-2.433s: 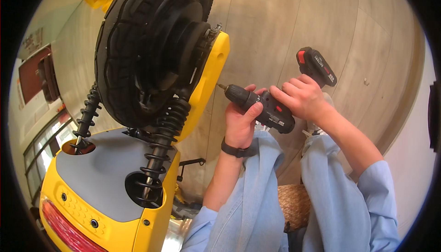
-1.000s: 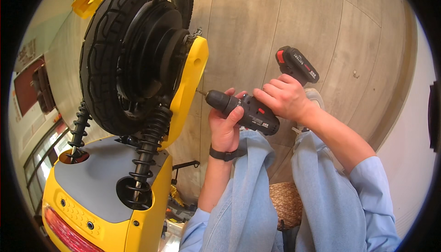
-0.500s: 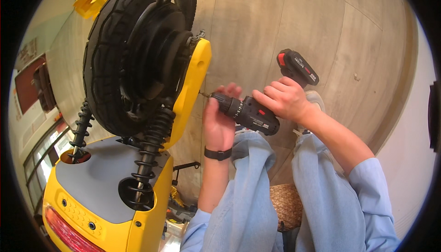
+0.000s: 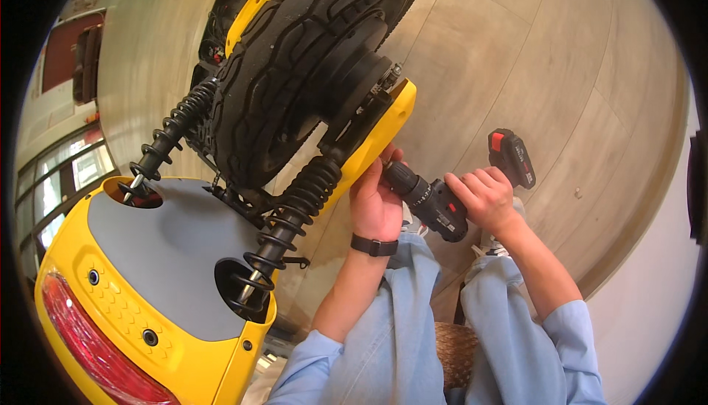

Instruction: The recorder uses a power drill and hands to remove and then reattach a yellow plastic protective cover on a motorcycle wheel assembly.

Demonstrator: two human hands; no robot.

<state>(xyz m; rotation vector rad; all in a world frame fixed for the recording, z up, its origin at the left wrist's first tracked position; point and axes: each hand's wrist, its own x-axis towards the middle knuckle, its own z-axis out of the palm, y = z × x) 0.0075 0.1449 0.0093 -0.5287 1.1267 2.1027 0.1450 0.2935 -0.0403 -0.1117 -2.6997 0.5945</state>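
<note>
My right hand (image 4: 483, 197) is closed round the grip of a black cordless drill (image 4: 435, 207), whose battery end sticks out beyond the fingers. The drill's chuck (image 4: 402, 178) points up and left at a long yellow side cover (image 4: 380, 136) beside the wheel. At the chuck's front, my left hand (image 4: 375, 202) has its fingers curled against the cover's edge; whatever they pinch is hidden. The black wheel (image 4: 295, 73) belongs to an upturned yellow scooter (image 4: 214, 346), with a black spring shock absorber (image 4: 295, 209) on the near side.
A second shock absorber (image 4: 173, 136) stands on the wheel's far side. The grey underside panel (image 4: 177, 243) and red tail light (image 4: 96, 338) are at lower left. Wood-look floor (image 4: 509, 43) stretches to a pale wall (image 4: 649, 294) at right. A woven seat (image 4: 453, 350) shows between my legs.
The view has shifted, so the scooter sits further right. My left fingers, spread and blurred beside the chuck before, now curl in at the yellow cover. The drill stays in my right hand.
</note>
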